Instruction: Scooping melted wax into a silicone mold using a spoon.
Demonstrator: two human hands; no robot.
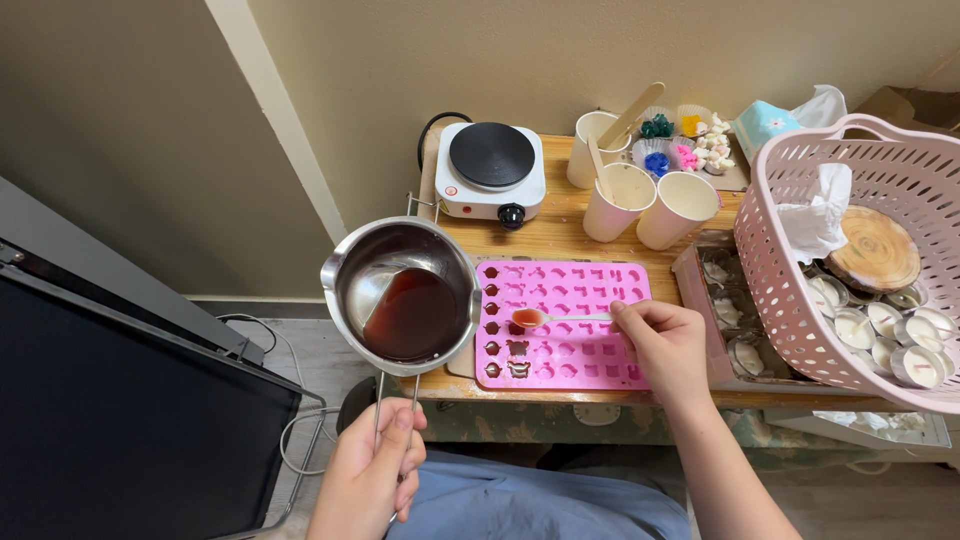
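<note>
From above, the left hand (368, 470) clenches the wire handle of a steel pot (402, 294) of dark liquid, tilted left of the pink mould (565, 325). The right hand (665, 345) pinches a spoon (545, 318), its filled bowl over the mould's left cavities.

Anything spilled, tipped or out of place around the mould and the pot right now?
No spill shows. The steel pot of dark red liquid is tilted and hangs past the table edge, held only by the left hand on its wire handle. The right hand holds a loaded metal spoon level over the pink silicone mould.
</note>
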